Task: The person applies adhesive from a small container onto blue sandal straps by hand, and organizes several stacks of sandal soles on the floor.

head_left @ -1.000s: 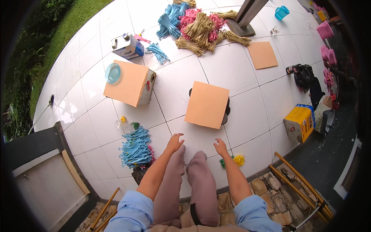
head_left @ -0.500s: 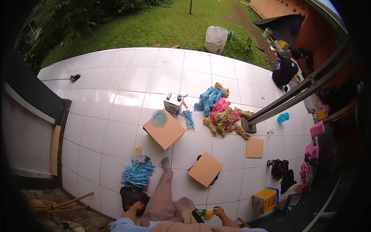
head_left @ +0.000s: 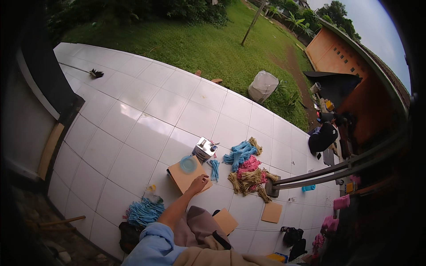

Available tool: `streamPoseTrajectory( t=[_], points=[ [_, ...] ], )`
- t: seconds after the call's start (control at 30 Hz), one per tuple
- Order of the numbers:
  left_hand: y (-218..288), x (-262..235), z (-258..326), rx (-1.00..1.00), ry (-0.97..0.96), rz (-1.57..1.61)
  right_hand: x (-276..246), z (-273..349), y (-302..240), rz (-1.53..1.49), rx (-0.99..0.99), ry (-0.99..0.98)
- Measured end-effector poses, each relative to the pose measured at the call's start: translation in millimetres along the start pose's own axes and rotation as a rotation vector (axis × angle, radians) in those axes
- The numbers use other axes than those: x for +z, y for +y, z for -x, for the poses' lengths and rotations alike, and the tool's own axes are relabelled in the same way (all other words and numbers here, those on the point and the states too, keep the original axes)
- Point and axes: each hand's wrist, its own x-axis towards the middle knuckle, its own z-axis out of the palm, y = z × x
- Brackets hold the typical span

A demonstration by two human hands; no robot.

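Observation:
My left hand (head_left: 198, 183) reaches forward over the right side of a tan square board (head_left: 181, 177). Its fingers look loosely bent and apart, and no object shows in them. On the far part of that board sits a translucent blue bowl (head_left: 188, 164). Just behind stands a rectangular metal can (head_left: 204, 150) with a dark round item on top. A small bundle of blue strands (head_left: 214, 170) lies beside the can, right of the hand. My right hand is out of view.
Blue bundles (head_left: 239, 153), pink bundles (head_left: 249, 165) and tan bundles (head_left: 251, 181) are piled near a metal post (head_left: 310, 176). More blue strands (head_left: 144, 212) lie to my left. Other boards (head_left: 271, 213) rest on the tiles. Another person (head_left: 323, 137) sits at the far right.
My left hand has risen from beside the black bag and stretched forward to the tan board. My right hand has left the view. The whole view has tilted, and my outstretched leg has bent.

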Motion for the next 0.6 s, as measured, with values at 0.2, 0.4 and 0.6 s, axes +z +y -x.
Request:
streamPoseTrajectory(
  t=[0.2, 0.4, 0.6],
  points=[
    [-88.7, -16.7, 47.4, -0.104, 0.061, 0.070, -54.7, -59.9, -124.4, 0.112, -0.256, 0.090],
    [-206.1, -26.4, 197.6, -1.139, 0.367, -0.063, -115.3, -125.2, -265.0, 0.160, -0.556, 0.056],
    [-184.6, -6.4, 232.1, -1.186, 0.719, 0.319, -140.7, -185.2, -345.7, 0.440, -0.634, -0.123]
  ],
)
